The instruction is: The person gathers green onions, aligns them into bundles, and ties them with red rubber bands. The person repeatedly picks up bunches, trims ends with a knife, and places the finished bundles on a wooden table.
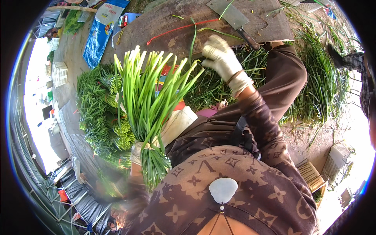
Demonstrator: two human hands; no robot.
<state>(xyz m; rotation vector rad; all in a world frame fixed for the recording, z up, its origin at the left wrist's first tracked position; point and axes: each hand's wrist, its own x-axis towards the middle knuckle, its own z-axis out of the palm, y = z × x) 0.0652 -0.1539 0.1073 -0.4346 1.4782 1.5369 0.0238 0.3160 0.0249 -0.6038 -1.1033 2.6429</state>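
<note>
My left hand (137, 152), in a whitish glove, grips a thick bunch of green chives (147, 108) around its lower part. The pale cut ends point up and away from me, and the leaf tips hang towards my chest. My right hand (218, 57), in a white glove with a band at the wrist, hovers by the near edge of a worn wooden board (182, 32), right of the bunch. Its fingers are bent and blurred; whether they hold anything is unclear. On the board lie a cleaver (230, 16) with a dark handle, a red tie strip (182, 30) and stray leaves.
Bundled greens (102, 117) are heaped at my left. Loose long leaves (317, 79) cover the ground at my right, beyond my bent knee (293, 67). A blue-and-white sack (101, 32) lies left of the board. Plastic crates (310, 176) stand at lower right. Another person's sleeve (354, 61) shows at far right.
</note>
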